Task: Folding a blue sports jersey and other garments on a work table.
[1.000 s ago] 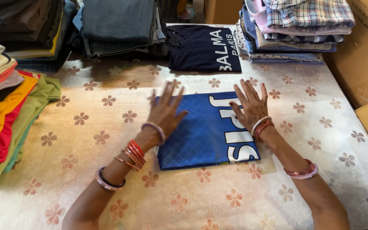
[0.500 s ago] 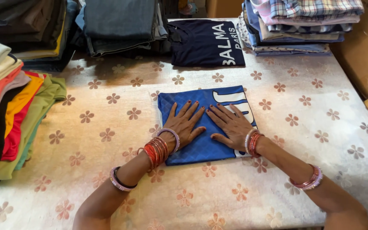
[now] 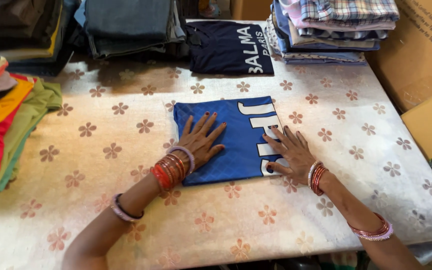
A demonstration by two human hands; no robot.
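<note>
Blue cloth — a folded shirt (image 3: 228,137) with white lettering — lies squared mid-table, folding apparently done. Left hand (image 3: 200,141) and right hand (image 3: 290,152) press flat on it, each grip spread, clasping nothing. Floral-covered table (image 3: 101,150) — garment stacks (image 3: 6,120) and cardboard boxes (image 3: 421,50) crowd round.

place: clothing shop or packing room | evidence: stacks of folded garments (image 3: 126,25), cardboard boxes (image 3: 421,50), flower-patterned table (image 3: 101,150)
</note>
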